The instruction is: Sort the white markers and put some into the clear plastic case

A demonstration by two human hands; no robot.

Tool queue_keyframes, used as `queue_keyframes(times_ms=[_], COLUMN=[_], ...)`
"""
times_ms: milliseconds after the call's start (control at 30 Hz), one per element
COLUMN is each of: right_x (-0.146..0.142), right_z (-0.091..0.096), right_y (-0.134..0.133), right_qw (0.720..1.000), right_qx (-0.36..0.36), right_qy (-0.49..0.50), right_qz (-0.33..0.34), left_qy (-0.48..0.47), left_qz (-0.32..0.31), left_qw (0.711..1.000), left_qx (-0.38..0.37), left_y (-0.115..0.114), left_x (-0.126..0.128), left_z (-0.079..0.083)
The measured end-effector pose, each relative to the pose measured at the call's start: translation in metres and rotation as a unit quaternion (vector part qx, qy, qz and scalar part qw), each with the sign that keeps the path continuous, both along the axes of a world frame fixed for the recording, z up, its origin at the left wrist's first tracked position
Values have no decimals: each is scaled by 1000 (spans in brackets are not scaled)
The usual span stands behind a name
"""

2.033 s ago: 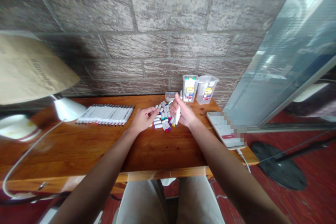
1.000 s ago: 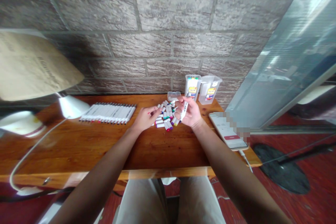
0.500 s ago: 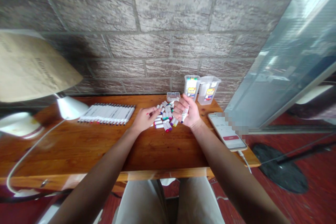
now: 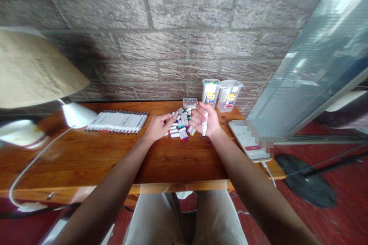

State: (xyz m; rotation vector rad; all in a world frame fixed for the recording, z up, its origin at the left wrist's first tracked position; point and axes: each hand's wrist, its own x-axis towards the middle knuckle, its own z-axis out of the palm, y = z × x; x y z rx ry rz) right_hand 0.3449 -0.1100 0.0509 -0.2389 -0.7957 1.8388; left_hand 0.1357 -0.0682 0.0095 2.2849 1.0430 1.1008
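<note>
My right hand (image 4: 212, 119) is closed around a white marker (image 4: 204, 127), its dark blue tip pointing down. The marker stands nearly upright in front of the palm, just right of a heap of short white marker caps (image 4: 184, 122) with coloured ends. At the heap's left edge is my left hand (image 4: 157, 127), thumb and fingers drawn together. What it pinches, if anything, I cannot make out among the caps. Red marks show on its skin. Further left, several white markers (image 4: 117, 121) with dark ends lie side by side in a row.
Behind the heap stand a clear box with markers (image 4: 211, 93), another clear box (image 4: 229, 97) and a small clear lid (image 4: 190, 102). A phone (image 4: 250, 141) on a cable lies at right. A lamp (image 4: 77, 114) and a paper cup (image 4: 21, 134) are at left.
The marker in my right hand has turned more upright, and more of it shows below the fingers. My left hand stays at the heap. The view has tilted slightly.
</note>
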Motion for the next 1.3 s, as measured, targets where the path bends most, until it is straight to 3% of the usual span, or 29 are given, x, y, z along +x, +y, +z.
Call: queue_keyframes(times_ms=[233,667,900,1300], right_x=[-3,-2,-5,-6], right_z=[3,1,4,-1], right_y=[-2,0,-1,1], right_qw=[1000,1000,999,1000], right_qx=[-29,6,-25,19], right_qy=[2,12,-18,-18], right_qz=[3,11,-13,15], left_qy=[4,1,5,-4], left_qz=[-1,5,-1,4], left_qw=[1000,1000,1000,1000], left_qx=[0,-2,3,-2], left_y=[0,-1,0,0], left_x=[0,0,0,0], left_z=[-1,2,1,0])
